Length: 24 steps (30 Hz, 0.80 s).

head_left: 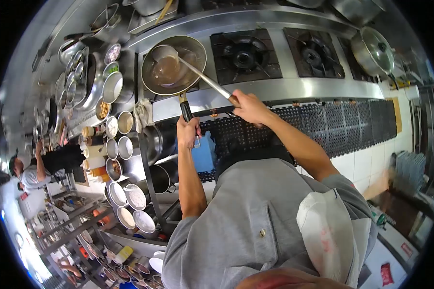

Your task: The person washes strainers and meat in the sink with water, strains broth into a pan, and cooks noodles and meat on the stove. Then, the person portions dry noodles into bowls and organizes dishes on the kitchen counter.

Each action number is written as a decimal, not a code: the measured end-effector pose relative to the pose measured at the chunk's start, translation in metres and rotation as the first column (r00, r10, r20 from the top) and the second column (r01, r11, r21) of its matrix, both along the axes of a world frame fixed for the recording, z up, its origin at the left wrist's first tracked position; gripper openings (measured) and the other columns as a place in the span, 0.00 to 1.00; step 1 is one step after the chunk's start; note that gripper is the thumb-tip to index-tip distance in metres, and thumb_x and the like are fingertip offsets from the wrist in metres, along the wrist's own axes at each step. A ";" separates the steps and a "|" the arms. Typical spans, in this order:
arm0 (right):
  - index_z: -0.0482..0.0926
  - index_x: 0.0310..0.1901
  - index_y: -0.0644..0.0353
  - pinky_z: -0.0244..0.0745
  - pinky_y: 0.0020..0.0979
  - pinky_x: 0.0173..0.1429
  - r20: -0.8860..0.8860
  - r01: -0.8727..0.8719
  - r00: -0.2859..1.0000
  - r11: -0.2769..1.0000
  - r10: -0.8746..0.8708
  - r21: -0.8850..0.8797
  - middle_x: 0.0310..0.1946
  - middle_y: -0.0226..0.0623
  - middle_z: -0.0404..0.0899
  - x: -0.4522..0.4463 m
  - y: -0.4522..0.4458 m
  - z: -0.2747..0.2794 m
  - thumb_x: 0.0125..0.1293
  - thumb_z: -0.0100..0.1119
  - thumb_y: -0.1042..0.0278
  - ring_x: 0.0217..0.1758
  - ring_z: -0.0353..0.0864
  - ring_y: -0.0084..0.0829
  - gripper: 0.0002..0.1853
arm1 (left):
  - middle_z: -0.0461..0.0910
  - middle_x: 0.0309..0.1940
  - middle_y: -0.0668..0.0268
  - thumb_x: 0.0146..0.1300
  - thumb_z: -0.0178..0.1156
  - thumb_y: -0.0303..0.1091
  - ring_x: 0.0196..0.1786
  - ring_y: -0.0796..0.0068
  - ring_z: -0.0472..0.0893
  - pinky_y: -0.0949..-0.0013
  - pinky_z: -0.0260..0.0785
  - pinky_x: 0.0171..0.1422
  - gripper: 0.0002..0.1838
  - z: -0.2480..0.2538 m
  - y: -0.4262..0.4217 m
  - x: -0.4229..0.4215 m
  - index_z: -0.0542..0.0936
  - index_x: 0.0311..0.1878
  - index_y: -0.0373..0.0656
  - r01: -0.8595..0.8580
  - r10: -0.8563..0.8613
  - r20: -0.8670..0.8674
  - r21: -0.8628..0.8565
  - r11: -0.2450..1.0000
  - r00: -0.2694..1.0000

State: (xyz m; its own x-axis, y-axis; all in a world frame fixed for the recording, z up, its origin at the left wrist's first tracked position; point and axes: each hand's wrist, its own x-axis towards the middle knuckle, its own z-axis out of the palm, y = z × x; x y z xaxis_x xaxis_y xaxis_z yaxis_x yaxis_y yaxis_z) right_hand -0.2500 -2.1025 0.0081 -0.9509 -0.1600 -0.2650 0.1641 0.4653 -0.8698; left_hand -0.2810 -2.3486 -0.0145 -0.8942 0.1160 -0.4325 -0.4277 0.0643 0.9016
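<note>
Brown liquid (168,71) is already in the pan (194,47) our left hand (188,130) grips, our right hand (250,108) gripping the ladle (207,80), what's left unclear

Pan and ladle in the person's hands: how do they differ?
The pan is broad and round, while the ladle has a much smaller bowl on a long shaft. The pan's grip is black; the ladle's shaft is silvery. The left hand holds the pan, the right hand the ladle. Both are held by their handles.
</note>
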 end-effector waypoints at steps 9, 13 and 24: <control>0.67 0.51 0.60 0.75 0.44 0.33 -0.433 0.354 0.895 0.759 -0.105 0.547 0.32 0.44 0.77 0.201 0.164 -0.011 0.53 0.57 0.71 0.29 0.79 0.47 0.22 | 0.65 0.15 0.68 0.56 0.55 0.24 0.11 0.80 0.65 0.74 0.59 0.13 0.06 0.077 0.114 0.108 0.66 0.33 0.39 0.202 -0.201 0.007 -0.060 0.978 0.979; 0.68 0.51 0.61 0.76 0.44 0.35 -0.419 0.498 0.849 0.753 -0.322 0.429 0.36 0.46 0.77 0.299 0.228 -0.034 0.53 0.58 0.69 0.31 0.79 0.49 0.22 | 0.64 0.13 0.69 0.58 0.55 0.25 0.09 0.79 0.64 0.75 0.57 0.11 0.08 0.089 0.198 0.167 0.65 0.35 0.40 0.295 -0.292 0.052 -0.042 0.955 0.955; 0.68 0.36 0.62 0.66 0.25 0.21 0.207 0.830 0.518 0.429 -0.830 -0.357 0.18 0.31 0.70 0.468 0.398 0.057 0.52 0.53 0.78 0.16 0.71 0.22 0.09 | 0.65 0.15 0.67 0.56 0.56 0.23 0.09 0.79 0.65 0.75 0.58 0.12 0.10 0.139 0.460 0.226 0.66 0.39 0.36 0.738 -0.736 0.091 0.019 0.674 0.670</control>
